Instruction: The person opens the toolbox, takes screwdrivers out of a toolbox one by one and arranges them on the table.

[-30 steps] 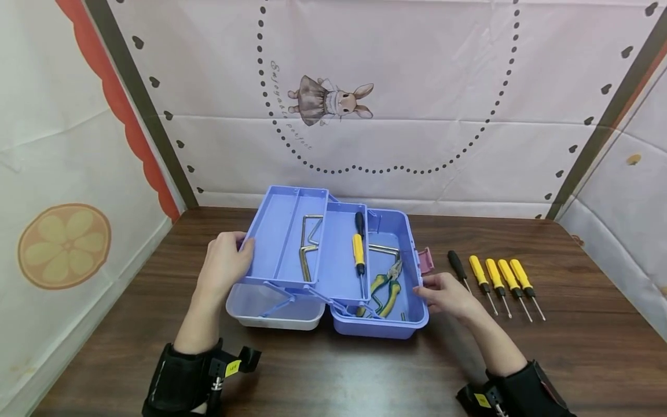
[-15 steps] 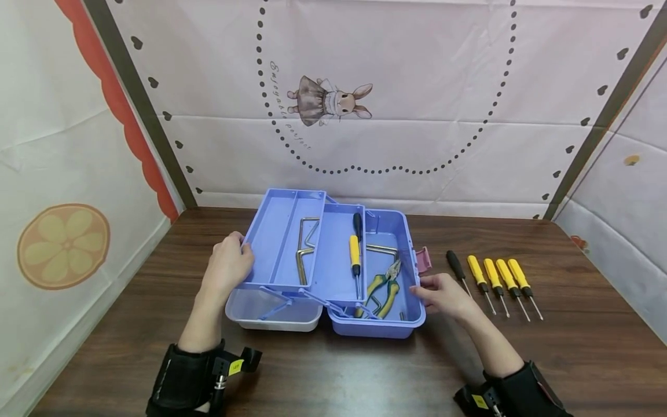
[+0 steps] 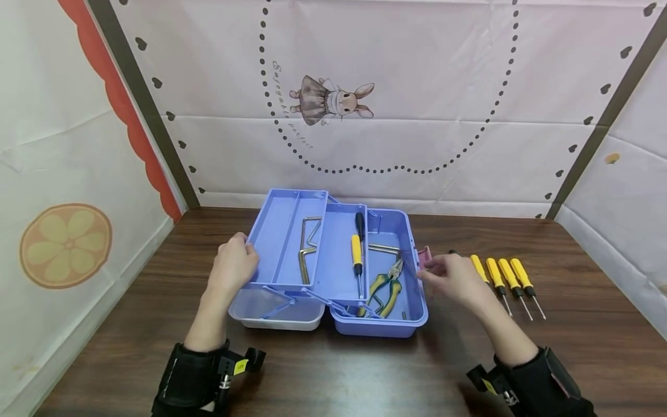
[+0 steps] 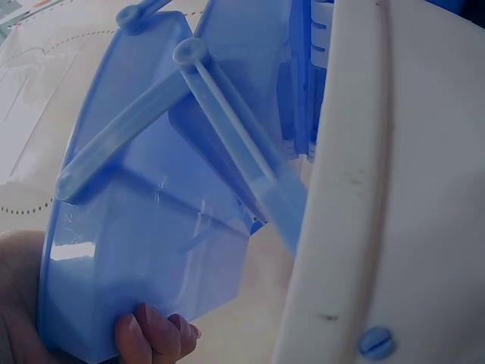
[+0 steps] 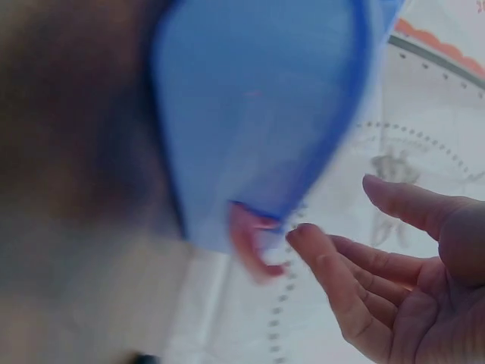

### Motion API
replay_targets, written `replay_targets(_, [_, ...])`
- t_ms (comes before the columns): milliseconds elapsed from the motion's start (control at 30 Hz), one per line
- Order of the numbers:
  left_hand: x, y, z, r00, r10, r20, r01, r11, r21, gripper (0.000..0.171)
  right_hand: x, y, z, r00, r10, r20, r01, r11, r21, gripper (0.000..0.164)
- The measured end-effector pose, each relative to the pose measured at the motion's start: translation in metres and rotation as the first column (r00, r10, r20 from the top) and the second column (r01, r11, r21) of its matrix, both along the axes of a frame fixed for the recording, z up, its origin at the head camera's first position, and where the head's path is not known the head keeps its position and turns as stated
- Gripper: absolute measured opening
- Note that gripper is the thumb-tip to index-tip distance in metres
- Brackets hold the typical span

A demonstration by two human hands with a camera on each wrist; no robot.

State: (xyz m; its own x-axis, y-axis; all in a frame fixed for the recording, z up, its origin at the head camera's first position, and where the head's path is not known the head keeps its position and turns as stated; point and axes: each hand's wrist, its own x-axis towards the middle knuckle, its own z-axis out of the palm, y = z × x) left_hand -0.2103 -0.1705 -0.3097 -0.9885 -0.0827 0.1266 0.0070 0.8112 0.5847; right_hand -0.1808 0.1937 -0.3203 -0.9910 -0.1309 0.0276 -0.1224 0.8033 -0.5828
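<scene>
Blue toolbox (image 3: pixel 376 329): my left hand (image 3: pixel 233 263) grips its upper tray (image 3: pixel 276 231); my right hand (image 3: pixel 458 279), released, just beside its pink latch (image 3: pixel 425 256).

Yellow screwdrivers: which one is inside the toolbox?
The yellow screwdriver in the middle tray of the toolbox; the other four yellow screwdrivers lie on the table, right of the toolbox.

Head view: right hand (image 3: pixel 457 280) hides most of a black handle (image 3: pixel 452 252); tray (image 3: pixel 273 246) part-hides left hand (image 3: pixel 233 263); right wrist view: pink latch (image 5: pixel 244 241) blurred, dark bit (image 5: pixel 142 358) at bottom edge unreadable
</scene>
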Motion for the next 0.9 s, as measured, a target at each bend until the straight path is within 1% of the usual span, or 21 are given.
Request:
replay_targets(100, [0.0,0.0,0.0,1.0,0.006,-0.002,-0.006,1.0,-0.002,0.033,-0.004,-0.008,0.018,0.996,0.028,-0.086,-0.022,0.997,0.069,0.029])
replay_targets(233, [0.001,0.0,-0.001,1.0,0.013,0.0,-0.013,1.0,-0.006,0.034,-0.01,-0.026,0.037,0.992,0.071,-0.107,-0.059,0.993,0.106,0.021])
replay_targets(333, [0.001,0.0,-0.002,1.0,0.018,-0.002,-0.018,1.0,-0.009,0.034,-0.016,-0.045,0.049,0.986,0.107,-0.125,-0.087,0.984,0.158,0.018])
replay_targets(400, [0.001,0.0,-0.002,1.0,0.022,-0.005,-0.022,1.0,-0.01,0.034,-0.02,-0.058,0.056,0.982,0.121,-0.143,-0.09,0.975,0.203,0.018])
replay_targets(500, [0.001,0.001,-0.002,1.0,0.027,0.0,-0.027,1.0,-0.011,0.034,-0.027,-0.077,0.063,0.979,0.141,-0.146,-0.1,0.961,0.257,0.019])
replay_targets(567, [0.001,0.001,-0.001,1.0,0.03,0.007,-0.03,0.999,-0.011,0.034,-0.033,-0.089,0.064,0.979,0.157,-0.132,-0.117,0.956,0.27,0.021])
replay_targets(667, [0.001,0.002,-0.001,0.999,0.031,0.012,-0.031,0.999,-0.015,0.035,-0.043,-0.104,0.06,0.984,0.153,-0.095,-0.121,0.953,0.278,0.023])
replay_targets(800, [0.001,0.003,-0.002,0.999,0.031,0.008,-0.031,0.999,-0.014,0.036,-0.057,-0.118,0.05,0.993,0.111,-0.041,-0.094,0.951,0.296,0.023])
replay_targets(900, [0.001,0.002,-0.003,0.999,0.033,0.004,-0.033,0.999,-0.016,0.036,-0.066,-0.123,0.043,0.996,0.09,-0.025,-0.078,0.948,0.308,0.031])
